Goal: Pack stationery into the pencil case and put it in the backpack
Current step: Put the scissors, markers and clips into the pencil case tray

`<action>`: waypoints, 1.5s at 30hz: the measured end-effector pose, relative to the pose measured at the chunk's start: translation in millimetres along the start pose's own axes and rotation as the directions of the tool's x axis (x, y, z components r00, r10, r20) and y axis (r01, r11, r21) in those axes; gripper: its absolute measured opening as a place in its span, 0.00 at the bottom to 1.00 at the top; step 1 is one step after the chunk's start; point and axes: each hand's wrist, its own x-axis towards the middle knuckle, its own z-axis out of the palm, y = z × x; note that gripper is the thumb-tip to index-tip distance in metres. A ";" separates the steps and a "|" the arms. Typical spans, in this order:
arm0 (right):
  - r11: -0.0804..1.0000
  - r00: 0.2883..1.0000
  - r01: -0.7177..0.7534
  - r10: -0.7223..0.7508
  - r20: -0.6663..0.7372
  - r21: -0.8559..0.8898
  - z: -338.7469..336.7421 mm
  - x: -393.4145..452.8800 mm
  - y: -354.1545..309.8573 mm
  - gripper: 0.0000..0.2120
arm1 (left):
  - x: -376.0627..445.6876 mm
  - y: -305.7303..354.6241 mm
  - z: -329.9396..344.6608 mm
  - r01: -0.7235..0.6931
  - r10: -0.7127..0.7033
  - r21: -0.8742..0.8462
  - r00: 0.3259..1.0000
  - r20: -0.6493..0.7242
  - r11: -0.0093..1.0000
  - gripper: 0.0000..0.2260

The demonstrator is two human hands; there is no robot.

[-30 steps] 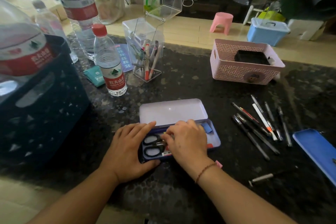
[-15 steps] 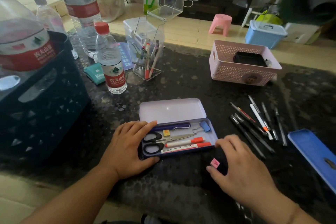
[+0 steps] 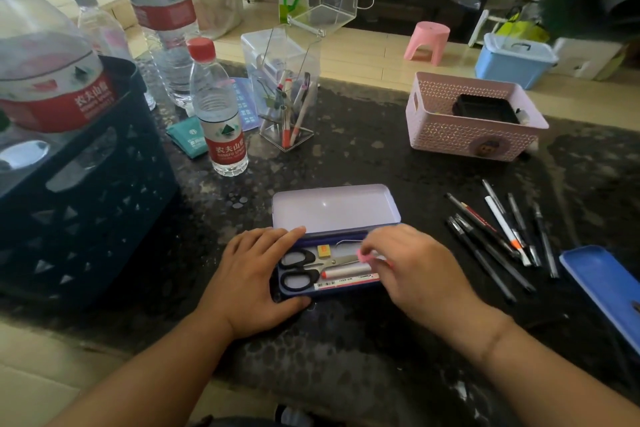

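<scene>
pink eraser-like bit (image 3: 363, 256) pinched in right hand (image 3: 412, 274) fingertips, hovering over open pencil case (image 3: 332, 215) for drop-in. left hand (image 3: 256, 281) flat, fingers spread, bracing case end against sliding. scissors (image 3: 304, 270) already inside; loose pens (image 3: 498, 236) waiting just right. backpack not visible.

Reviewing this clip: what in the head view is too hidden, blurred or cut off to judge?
- Small pink item in the right hand: motion-blurred, so its kind is unclear.
- Right end of the pencil case: covered by the right hand.
- Case's left wall: under the left hand.
- Blue lid: cut off by the right edge.
- Backpack: not in view.
</scene>
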 end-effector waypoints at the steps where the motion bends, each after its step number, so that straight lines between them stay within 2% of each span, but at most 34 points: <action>1: 1.000 1.000 0.015 -0.015 0.015 -0.010 8.4 11.9 -0.4 0.06 | -0.4 0.0 -0.4 -0.001 0.001 -0.006 1.000 -0.002 1.000 0.41; 6: 0.999 0.997 0.008 -0.004 0.081 -0.053 40.3 36.6 -2.7 0.04 | 0.0 0.8 -0.9 -0.005 0.005 -0.009 1.000 -0.010 1.000 0.42; 10: 0.996 0.999 0.038 -0.037 0.021 -0.086 47.1 34.7 1.1 0.04 | 0.6 0.8 -0.9 0.007 -0.007 -0.005 1.000 0.004 1.000 0.42; 14: 0.995 0.999 0.040 -0.038 0.020 -0.097 43.1 28.8 2.2 0.03 | 0.8 0.7 -0.5 0.001 -0.001 -0.013 1.000 -0.006 1.000 0.42; 20: 0.996 0.999 -0.046 0.044 -0.028 -0.077 43.9 30.3 5.6 0.02 | 0.2 0.8 -1.1 -0.005 0.005 -0.015 1.000 -0.013 1.000 0.42; 25: 0.990 0.990 -0.138 0.140 0.035 -0.038 42.4 29.6 7.7 0.08 | -0.1 0.2 -1.3 -0.002 0.002 -0.013 1.000 -0.005 1.000 0.42; 38: 1.000 0.989 0.009 -0.013 0.149 0.027 27.1 16.7 9.1 0.12 | 0.6 0.7 -0.1 -0.009 0.009 -0.037 1.000 -0.009 0.999 0.41; 41: 1.000 1.000 -0.015 0.015 0.020 -0.003 19.0 1.9 13.0 0.10 | 1.8 -1.4 1.1 -0.031 0.030 -0.030 1.000 -0.007 0.999 0.41; 45: 0.985 0.976 -0.166 0.157 -0.151 -0.053 -4.1 -32.7 51.8 0.05 | 2.6 -3.8 2.3 -0.037 0.037 -0.015 0.999 -0.004 0.999 0.40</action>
